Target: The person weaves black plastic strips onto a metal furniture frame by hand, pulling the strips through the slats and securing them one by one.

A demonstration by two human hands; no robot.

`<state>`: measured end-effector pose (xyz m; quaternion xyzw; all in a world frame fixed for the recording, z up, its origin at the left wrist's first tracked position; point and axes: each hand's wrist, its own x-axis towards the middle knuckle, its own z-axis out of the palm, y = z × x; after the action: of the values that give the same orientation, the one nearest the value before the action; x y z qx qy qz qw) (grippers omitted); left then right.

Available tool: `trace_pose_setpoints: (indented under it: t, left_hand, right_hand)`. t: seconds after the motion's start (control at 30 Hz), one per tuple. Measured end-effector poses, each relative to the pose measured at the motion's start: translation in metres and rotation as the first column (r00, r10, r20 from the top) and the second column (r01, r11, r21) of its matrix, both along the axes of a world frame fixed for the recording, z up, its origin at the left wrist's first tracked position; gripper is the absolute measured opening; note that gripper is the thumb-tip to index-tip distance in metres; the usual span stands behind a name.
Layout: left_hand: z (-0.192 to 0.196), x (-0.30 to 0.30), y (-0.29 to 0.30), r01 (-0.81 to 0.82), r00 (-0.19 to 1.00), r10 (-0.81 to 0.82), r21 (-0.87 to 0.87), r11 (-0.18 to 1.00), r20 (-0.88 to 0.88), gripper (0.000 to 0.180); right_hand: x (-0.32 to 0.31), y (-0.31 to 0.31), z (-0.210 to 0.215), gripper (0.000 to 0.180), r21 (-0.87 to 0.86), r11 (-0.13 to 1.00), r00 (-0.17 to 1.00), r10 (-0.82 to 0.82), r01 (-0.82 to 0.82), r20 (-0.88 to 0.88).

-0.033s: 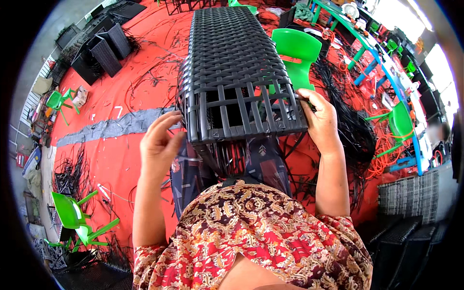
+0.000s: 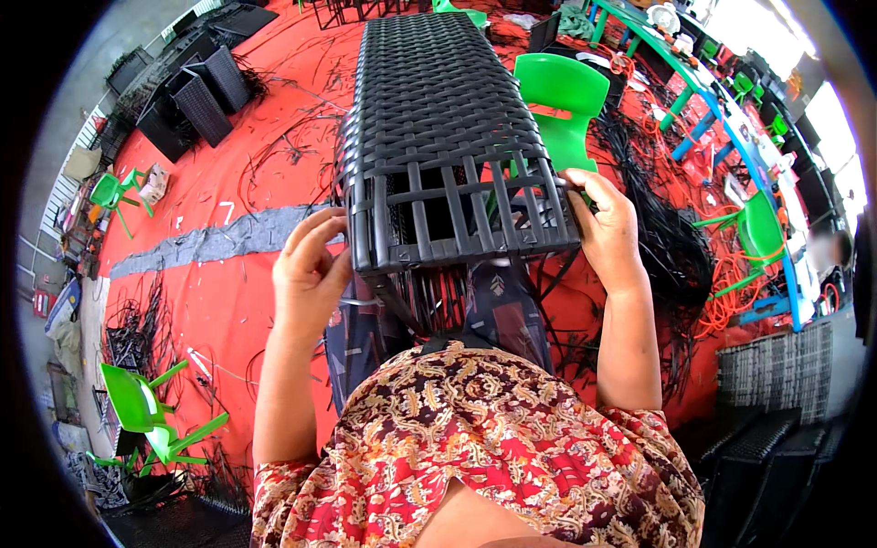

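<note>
A long black wicker piece [image 2: 434,100] stretches away in front of me, its near end above my lap. Most of its top is tightly woven; close to me, bare lengthwise strips [image 2: 450,205] leave gaps, crossed by a flat strip. At the near left corner my left hand [image 2: 312,260] is closed, fingers curled against the side, and what they pinch is hidden. My right hand [image 2: 607,224] grips the near right edge, index finger on top and thumb below. Loose black strips [image 2: 438,301] hang beneath the near end.
A green chair [image 2: 562,96] stands beyond the right side, near a heap of long black strips [image 2: 653,201]. Another green chair [image 2: 151,411] lies at the lower left. Strip scraps litter the red floor covering [image 2: 219,320]. A long blue and green table [image 2: 694,91] runs along the right.
My left hand has shifted slightly right, its fingers drawing closer to the wicker piece's left edge. My right hand stays in place.
</note>
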<state>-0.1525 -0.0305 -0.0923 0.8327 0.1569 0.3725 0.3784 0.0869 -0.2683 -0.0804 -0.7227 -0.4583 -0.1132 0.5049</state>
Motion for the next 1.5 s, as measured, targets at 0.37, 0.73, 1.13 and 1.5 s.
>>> trace_pose_setpoints:
  t: [0.37, 0.73, 1.13, 1.5]
  left_hand:
    - [-0.05, -0.044, 0.091, -0.335, 0.874, 0.48, 0.616, 0.713, -0.081, 0.006]
    - [-0.222, -0.241, 0.256, -0.419, 0.081, 0.75, 0.66, 0.623, -0.656, 0.022]
    - [-0.091, -0.084, 0.099, -0.152, 0.983, 0.102, -0.371, 0.916, -0.152, 0.023]
    - [0.002, 0.005, 0.027, 0.134, 0.991, -0.136, 0.319, 0.938, -0.019, 0.015]
  right_hand:
    - [0.037, -0.014, -0.01, 0.014, -0.087, 0.98, 0.973, -0.192, 0.181, -0.132]
    - [0.014, 0.043, 0.05, 0.026, -0.196, 0.962, 0.982, 0.183, -0.189, -0.048]
    - [0.024, 0.014, 0.035, 0.014, -0.006, 0.94, 0.744, 0.267, -0.342, -0.613]
    - [0.031, 0.008, 0.017, 0.014, 0.492, 0.801, 0.402, 0.597, -0.34, -0.694]
